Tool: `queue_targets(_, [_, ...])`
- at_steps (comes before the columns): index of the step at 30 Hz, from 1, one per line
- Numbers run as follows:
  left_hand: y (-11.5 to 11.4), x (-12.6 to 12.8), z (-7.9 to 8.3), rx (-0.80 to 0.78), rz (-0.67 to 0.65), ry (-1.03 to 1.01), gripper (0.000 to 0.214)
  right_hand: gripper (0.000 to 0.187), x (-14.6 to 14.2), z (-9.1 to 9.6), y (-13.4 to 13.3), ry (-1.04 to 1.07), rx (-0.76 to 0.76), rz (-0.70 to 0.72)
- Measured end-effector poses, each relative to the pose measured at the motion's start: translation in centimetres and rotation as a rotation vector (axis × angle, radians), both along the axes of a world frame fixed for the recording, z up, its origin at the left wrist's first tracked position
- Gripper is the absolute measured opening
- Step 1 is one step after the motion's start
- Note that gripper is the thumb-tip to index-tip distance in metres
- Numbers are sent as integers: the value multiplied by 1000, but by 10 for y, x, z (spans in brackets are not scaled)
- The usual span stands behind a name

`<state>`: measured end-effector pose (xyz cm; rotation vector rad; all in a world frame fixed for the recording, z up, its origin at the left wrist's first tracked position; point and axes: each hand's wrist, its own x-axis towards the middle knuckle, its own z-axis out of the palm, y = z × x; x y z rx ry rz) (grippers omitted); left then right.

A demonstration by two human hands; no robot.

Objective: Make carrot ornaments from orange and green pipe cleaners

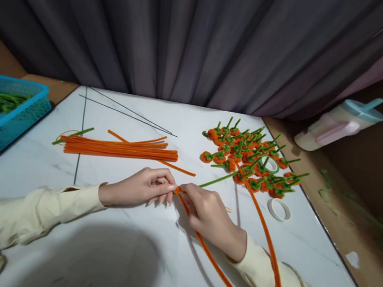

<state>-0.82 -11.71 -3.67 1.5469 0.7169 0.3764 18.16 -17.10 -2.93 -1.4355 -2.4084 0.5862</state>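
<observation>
Both hands meet over the middle of the white table, pinching one end of an orange pipe cleaner (219, 261). My left hand (144, 185) closes thumb and fingers on its small coiled tip (177, 190). Against that same tip, my right hand (212, 213) is closed from the other side. The long tail loops down to the lower right and back up over my right sleeve. A green pipe cleaner (218, 180) slants up from behind the right hand; whether it joins the orange one I cannot tell.
Orange pipe cleaners (120, 149) lie bundled behind my left hand, before thin dark wires (130, 116). Several orange-and-green pompom-like pieces (248, 153) are heaped back right, near a white tape roll (279, 209). A blue basket (6, 132) stands left, a tumbler (339, 124) right.
</observation>
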Motion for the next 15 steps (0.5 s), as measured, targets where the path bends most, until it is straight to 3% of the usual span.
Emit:
queue_targets(6, [-4, 0, -2, 75, 15, 16, 21, 28, 1, -3, 1, 97, -34, -19])
queue_targets(12, [-2, -2, -5, 390, 20, 80, 30, 9, 1, -3, 4, 388, -110, -68])
queue_targets(15, [1, -3, -4, 451, 2, 96, 32, 11, 2, -1, 7, 526, -227, -86])
